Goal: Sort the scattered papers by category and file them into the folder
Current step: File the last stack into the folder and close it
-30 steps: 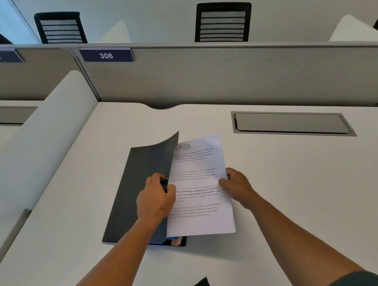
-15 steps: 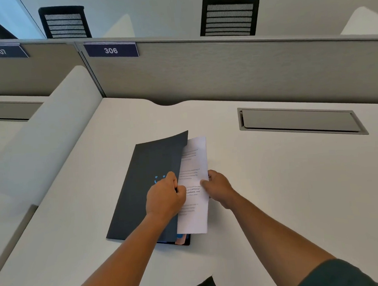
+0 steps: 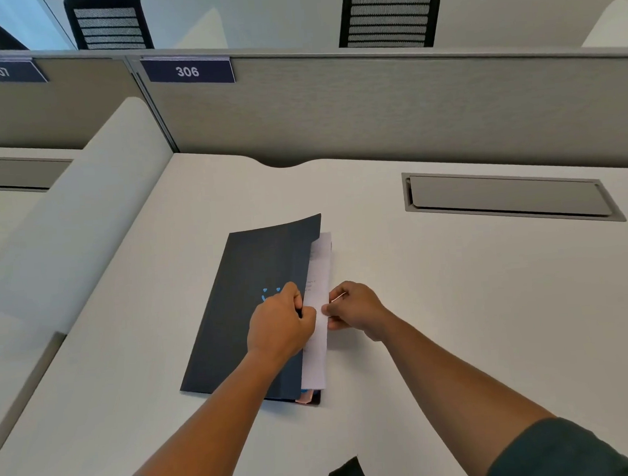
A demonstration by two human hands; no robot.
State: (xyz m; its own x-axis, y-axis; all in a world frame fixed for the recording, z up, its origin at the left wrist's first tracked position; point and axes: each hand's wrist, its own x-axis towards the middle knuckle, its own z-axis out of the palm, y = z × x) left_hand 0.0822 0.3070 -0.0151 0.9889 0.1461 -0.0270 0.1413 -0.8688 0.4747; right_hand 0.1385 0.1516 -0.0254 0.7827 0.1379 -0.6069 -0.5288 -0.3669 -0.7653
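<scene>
A dark folder [image 3: 243, 308] with a small blue mark lies on the white desk [image 3: 456, 302]. Its front cover is lifted a little at the right edge. My left hand [image 3: 279, 322] pinches that cover edge. A white printed paper [image 3: 319, 285] sticks out from under the cover as a narrow strip. My right hand [image 3: 353, 305] holds the paper's right edge, fingers curled on it. A pink slip [image 3: 305, 396] peeks out at the folder's bottom corner. The rest of the paper is hidden inside the folder.
A grey cable hatch [image 3: 505, 196] is set in the desk at the back right. A grey partition [image 3: 370, 105] with a "306" label [image 3: 187, 71] runs along the back. A white side divider [image 3: 83, 215] stands at left. Two black chairs behind.
The paper has slid left, deeper under the folder cover, so only a narrow strip shows. My right hand moved left with it; the cover has come down further.
</scene>
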